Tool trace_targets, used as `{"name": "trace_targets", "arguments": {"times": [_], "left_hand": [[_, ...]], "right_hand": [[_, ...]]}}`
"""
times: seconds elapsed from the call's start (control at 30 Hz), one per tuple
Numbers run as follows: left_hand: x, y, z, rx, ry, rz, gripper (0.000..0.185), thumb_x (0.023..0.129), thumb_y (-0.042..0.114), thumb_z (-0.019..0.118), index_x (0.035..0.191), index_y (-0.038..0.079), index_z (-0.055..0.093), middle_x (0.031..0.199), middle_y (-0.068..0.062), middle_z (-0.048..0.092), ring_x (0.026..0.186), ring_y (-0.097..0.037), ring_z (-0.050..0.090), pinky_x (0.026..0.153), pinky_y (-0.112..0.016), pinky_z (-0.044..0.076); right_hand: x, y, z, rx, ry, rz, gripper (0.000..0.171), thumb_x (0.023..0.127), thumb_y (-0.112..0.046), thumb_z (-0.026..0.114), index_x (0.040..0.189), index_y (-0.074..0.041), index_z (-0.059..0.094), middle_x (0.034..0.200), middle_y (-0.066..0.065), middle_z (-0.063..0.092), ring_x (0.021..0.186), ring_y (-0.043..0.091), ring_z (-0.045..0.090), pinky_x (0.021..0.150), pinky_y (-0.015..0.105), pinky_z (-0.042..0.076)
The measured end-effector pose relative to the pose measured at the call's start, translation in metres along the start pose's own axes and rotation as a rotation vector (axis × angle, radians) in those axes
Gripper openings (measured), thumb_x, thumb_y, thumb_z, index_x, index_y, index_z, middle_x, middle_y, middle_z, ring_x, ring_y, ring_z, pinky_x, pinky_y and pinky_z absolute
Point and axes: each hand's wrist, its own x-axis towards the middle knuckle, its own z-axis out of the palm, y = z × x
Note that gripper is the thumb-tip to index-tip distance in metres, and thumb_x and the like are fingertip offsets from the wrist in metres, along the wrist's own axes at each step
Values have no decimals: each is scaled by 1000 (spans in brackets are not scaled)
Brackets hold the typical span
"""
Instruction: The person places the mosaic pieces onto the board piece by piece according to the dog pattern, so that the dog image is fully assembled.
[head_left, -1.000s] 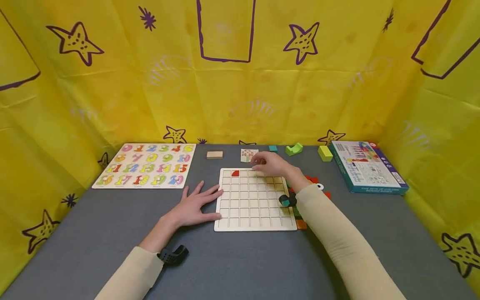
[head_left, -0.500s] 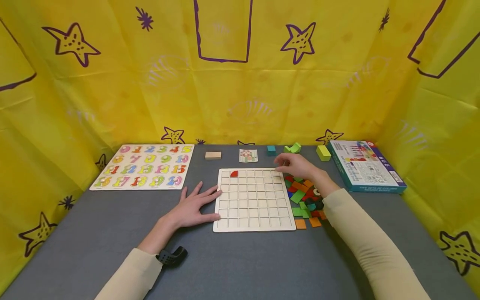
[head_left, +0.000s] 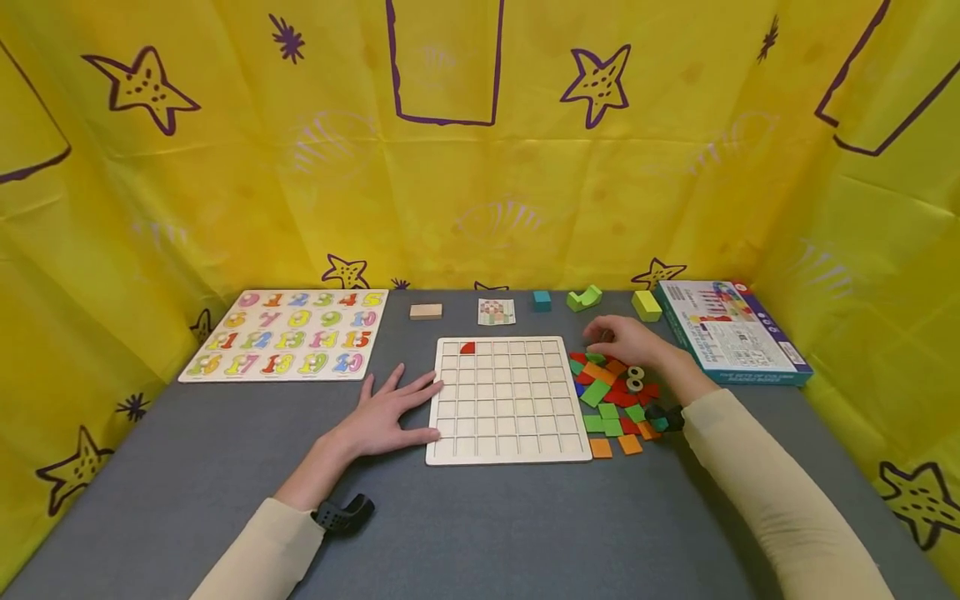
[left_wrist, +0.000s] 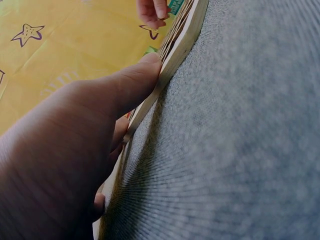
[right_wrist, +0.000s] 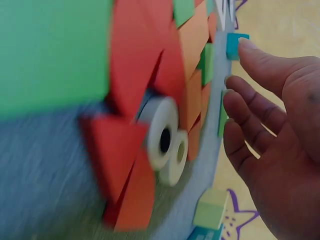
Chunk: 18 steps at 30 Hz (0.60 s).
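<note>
Head view: the left hand (head_left: pixel 388 412) lies flat on the table (head_left: pixel 480 533), fingers spread and straight, their tips against the left edge of the grid board (head_left: pixel 507 398). The board sits mid-table with one red piece (head_left: pixel 468 347) in its top row, near the far left corner. The right hand (head_left: pixel 628 340) hovers over the far end of the tile pile (head_left: pixel 613 398), which lies just beside the board's right edge; its fingers are bent downward toward the tiles, and I cannot tell whether they pinch one yet. Two white rings (head_left: pixel 635 378) rest among the tiles.

Left wrist view: the thumb (left_wrist: pixel 131 82) presses the board's rim (left_wrist: pixel 181 37), holding nothing. If that pressure eases, the board could slide on the cloth when a tile is pushed into a cell.

Right wrist view: the fingers (right_wrist: pixel 250 117) are loosely bent and apart, nothing between them, beside overlapping orange and red tiles (right_wrist: pixel 150 65) and the rings (right_wrist: pixel 165 137). The tiles overlap, so a careless pinch could lift two at once or scatter neighbours, and a knocked ring could roll toward the table's right edge.
</note>
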Motion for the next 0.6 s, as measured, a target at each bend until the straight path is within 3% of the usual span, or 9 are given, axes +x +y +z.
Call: {"name": "trace_targets", "arguments": {"times": [0.3, 0.6], "left_hand": [[-1, 0, -1, -3, 3, -1, 87, 86, 74, 60, 157, 29, 40, 163, 6, 31, 151, -43, 6, 107, -75, -6], [0, 2, -2, -7, -12, 1, 86, 87, 72, 61, 157, 28, 39, 163, 5, 29, 151, -44, 5, 106, -76, -7]], "right_hand": [[-23, 8, -10, -25, -70, 49, 19, 97, -14, 70, 112, -3, 69, 104, 8, 66, 92, 26, 56, 88, 46, 49], [-36, 15, -10, -107, -94, -16, 18, 95, -7, 69, 113, -3, 71, 106, 8, 66, 89, 24, 55, 84, 44, 49]]}}
